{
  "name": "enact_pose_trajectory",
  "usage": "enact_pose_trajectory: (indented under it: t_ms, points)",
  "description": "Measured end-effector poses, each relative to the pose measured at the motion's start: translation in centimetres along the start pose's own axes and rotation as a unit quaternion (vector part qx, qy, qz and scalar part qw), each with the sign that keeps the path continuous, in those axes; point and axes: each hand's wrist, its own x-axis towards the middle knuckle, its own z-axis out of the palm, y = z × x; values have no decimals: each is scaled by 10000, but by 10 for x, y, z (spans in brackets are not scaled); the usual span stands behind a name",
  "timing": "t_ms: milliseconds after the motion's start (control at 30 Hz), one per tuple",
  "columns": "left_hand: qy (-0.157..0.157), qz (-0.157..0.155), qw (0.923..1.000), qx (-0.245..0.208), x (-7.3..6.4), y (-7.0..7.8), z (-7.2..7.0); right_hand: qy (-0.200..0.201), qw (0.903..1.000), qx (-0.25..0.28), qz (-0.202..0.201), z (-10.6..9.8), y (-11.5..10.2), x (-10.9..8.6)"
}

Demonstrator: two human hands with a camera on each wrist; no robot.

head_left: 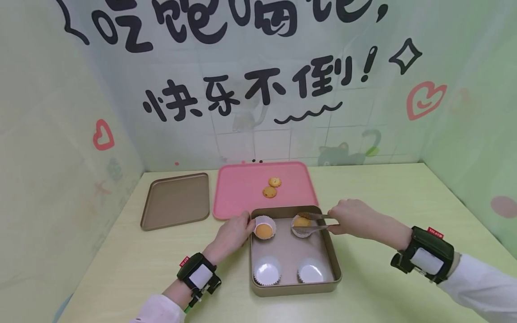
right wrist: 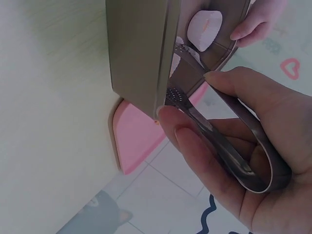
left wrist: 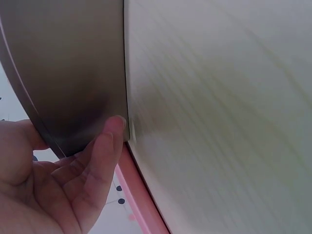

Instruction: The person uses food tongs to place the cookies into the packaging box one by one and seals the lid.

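Note:
A deep brown baking pan (head_left: 296, 290) holds several white paper cups. My left hand (head_left: 232, 235) grips its far left corner, thumb over the rim and fingers against the outer wall (left wrist: 73, 107). My right hand (head_left: 357, 222) holds metal tongs (right wrist: 222, 146) by their bent end. Their tips reach into the far right cup (head_left: 294, 229), one on either side of a round golden cookie (head_left: 301, 222). Another cookie (head_left: 264, 231) lies in the far left cup (head_left: 264, 219). Two bare cups (head_left: 267, 271) stand in the near half.
Behind the pan, a pink tray (head_left: 242, 188) carries a scalloped cookie (head_left: 275, 181) and a round cookie (head_left: 269, 192). A shallow brown baking tray (head_left: 177, 202) lies at the left of the pale wooden table (head_left: 387, 202). Printed cloth walls (head_left: 258, 98) rise behind and at both sides.

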Motion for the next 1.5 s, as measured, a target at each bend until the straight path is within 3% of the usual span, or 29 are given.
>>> enact_pose_trajectory:
  t_ms: [200, 333, 433, 567, 800, 1000, 1300, 1500]
  points:
    - [28, 63, 10000, 25, 0, 1, 0, -71, 9999, 2, 93, -9, 0, -1]
    - [20, 57, 10000, 12, -1, 2, -1, 94, 9998, 155, -14, -18, 3, 3]
    - [12, 35, 10000, 9, -1, 2, -1, 207, 9992, 336, 27, -23, 6, 13]
    - [32, 47, 10000, 3, -1, 1, -1, 32, 9972, 708, 229, -25, 9, 33]
    - [177, 316, 9992, -161, -5, -1, -1, -429, 9904, 1235, 447, -16, 18, 73]
    - [85, 164, 9998, -65, -2, -4, 1, -836, 9824, 1505, 729, -4, 22, 99]
    - [50, 121, 9999, -20, -2, -1, 0, -864, 9838, 1335, 833, 10, 23, 116]
    - [83, 168, 9998, 34, -2, -2, -1, -1008, 9794, 1368, 1093, 17, 24, 122]
